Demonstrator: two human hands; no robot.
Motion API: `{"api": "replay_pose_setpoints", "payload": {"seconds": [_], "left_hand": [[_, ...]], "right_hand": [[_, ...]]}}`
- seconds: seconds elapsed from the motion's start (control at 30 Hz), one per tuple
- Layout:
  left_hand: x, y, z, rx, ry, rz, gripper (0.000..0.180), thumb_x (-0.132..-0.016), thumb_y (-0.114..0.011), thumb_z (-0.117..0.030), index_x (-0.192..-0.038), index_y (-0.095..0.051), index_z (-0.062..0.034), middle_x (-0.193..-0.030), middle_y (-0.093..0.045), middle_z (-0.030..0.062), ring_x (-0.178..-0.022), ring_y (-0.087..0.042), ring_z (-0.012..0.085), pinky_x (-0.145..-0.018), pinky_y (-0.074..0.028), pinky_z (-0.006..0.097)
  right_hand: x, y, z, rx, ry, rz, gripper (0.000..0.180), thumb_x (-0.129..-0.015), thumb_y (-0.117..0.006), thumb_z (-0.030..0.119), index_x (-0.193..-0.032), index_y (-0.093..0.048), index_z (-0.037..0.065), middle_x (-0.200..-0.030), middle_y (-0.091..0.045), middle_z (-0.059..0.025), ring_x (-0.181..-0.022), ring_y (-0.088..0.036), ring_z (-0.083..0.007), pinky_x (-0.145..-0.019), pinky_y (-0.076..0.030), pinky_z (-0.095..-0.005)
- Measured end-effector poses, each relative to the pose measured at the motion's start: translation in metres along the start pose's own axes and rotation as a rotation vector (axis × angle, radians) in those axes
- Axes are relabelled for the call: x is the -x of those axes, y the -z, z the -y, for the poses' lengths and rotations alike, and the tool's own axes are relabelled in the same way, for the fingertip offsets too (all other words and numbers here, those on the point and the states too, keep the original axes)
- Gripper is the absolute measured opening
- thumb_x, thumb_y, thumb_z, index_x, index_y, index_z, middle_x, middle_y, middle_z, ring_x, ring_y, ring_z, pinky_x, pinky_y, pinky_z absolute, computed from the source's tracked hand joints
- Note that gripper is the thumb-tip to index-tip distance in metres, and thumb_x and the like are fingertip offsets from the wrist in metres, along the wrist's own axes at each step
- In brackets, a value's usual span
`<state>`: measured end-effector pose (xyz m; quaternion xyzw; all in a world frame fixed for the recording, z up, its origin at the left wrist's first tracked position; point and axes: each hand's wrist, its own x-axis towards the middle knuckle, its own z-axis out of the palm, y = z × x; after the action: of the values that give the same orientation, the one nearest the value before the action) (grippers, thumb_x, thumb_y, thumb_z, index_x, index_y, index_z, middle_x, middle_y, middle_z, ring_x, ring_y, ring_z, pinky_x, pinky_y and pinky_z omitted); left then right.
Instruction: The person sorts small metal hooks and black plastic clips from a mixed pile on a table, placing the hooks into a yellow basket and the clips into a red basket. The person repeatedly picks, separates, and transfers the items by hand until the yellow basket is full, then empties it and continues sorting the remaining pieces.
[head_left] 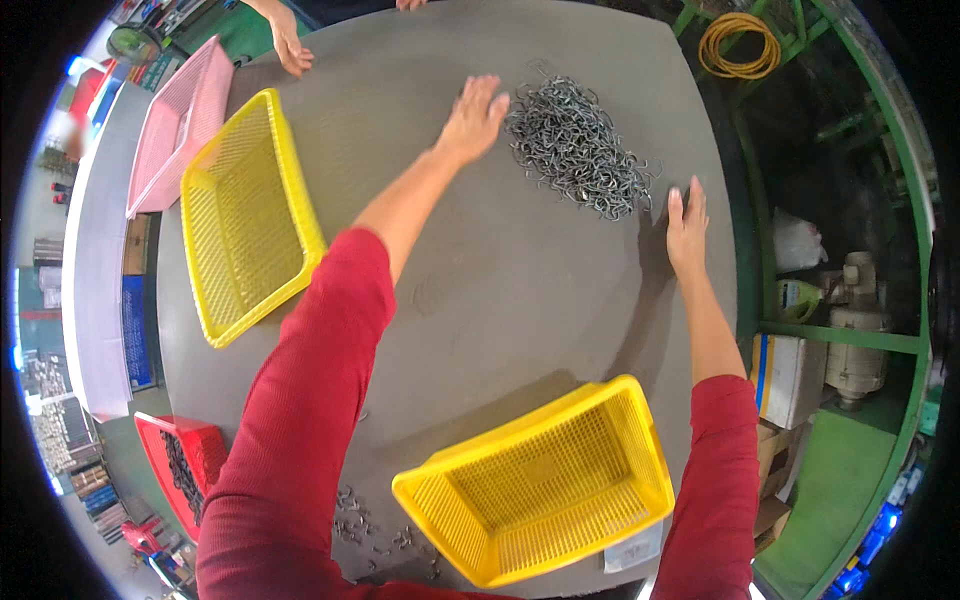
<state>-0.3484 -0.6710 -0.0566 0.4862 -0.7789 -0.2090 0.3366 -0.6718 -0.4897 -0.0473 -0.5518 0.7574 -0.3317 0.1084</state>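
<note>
A heap of small grey metal wire clips (pixel 575 150) lies at the far side of the grey table (pixel 500 290). My left hand (pixel 474 116) rests flat, fingers apart, against the heap's left edge. On the table just right of the heap's near end, my right hand (pixel 687 225) lies flat and holds nothing. Both forearms come out of red sleeves. An empty yellow mesh basket (pixel 545 490) stands tilted at the near edge between my arms.
A second yellow basket (pixel 245 215) and a pink one (pixel 180 120) sit at the left. Another person's hand (pixel 291 50) rests on the far left edge. A few loose clips (pixel 360 525) lie at the near edge. A red crate (pixel 180 470) stands on the floor.
</note>
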Motion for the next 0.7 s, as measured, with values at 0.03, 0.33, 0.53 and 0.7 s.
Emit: {"api": "replay_pose_setpoints", "payload": {"seconds": [0.03,0.33,0.53,0.7], "left_hand": [[-0.024,-0.013,0.011,-0.064,0.054,-0.001,0.059,-0.096,-0.03,-0.047,-0.139,-0.034,-0.0057,-0.146,-0.03,0.0173,-0.139,-0.019,0.0324,-0.111,-0.018,0.049],[-0.114,-0.075,-0.033,-0.268,-0.498,0.445,0.043,-0.096,-0.024,-0.03,-0.133,-0.041,-0.0157,-0.137,-0.042,0.0125,-0.132,-0.031,0.0324,-0.107,-0.018,0.055],[-0.058,-0.052,-0.021,0.066,-0.453,0.508,0.058,-0.094,-0.028,-0.051,-0.13,-0.05,-0.0104,-0.138,-0.045,0.0091,-0.134,-0.031,0.0286,-0.111,-0.019,0.048],[0.075,0.023,-0.027,0.191,-0.231,0.227,0.037,-0.093,-0.045,-0.033,-0.116,-0.059,-0.0072,-0.123,-0.058,0.0078,-0.128,-0.04,0.0302,-0.109,-0.026,0.046]], "right_hand": [[-0.013,-0.015,0.001,0.054,-0.025,-0.026,0.068,-0.094,-0.036,0.052,-0.142,-0.028,0.005,-0.146,-0.03,-0.0161,-0.138,-0.022,-0.0324,-0.112,-0.013,-0.0465],[-0.076,-0.07,0.054,0.038,0.16,0.03,0.075,-0.091,-0.027,0.062,-0.14,-0.034,0.005,-0.142,-0.037,-0.0158,-0.136,-0.026,-0.03,-0.113,-0.013,-0.0446],[-0.059,-0.085,0.082,-0.215,0.333,0.224,0.069,-0.092,-0.031,0.058,-0.138,-0.037,0.008,-0.14,-0.04,-0.0152,-0.135,-0.03,-0.0271,-0.113,-0.014,-0.0387],[0.021,-0.088,0.133,-0.182,0.498,0.512,0.07,-0.094,-0.034,0.053,-0.14,-0.029,0.001,-0.147,-0.026,-0.0197,-0.139,-0.018,-0.0317,-0.114,-0.01,-0.0433]]}}
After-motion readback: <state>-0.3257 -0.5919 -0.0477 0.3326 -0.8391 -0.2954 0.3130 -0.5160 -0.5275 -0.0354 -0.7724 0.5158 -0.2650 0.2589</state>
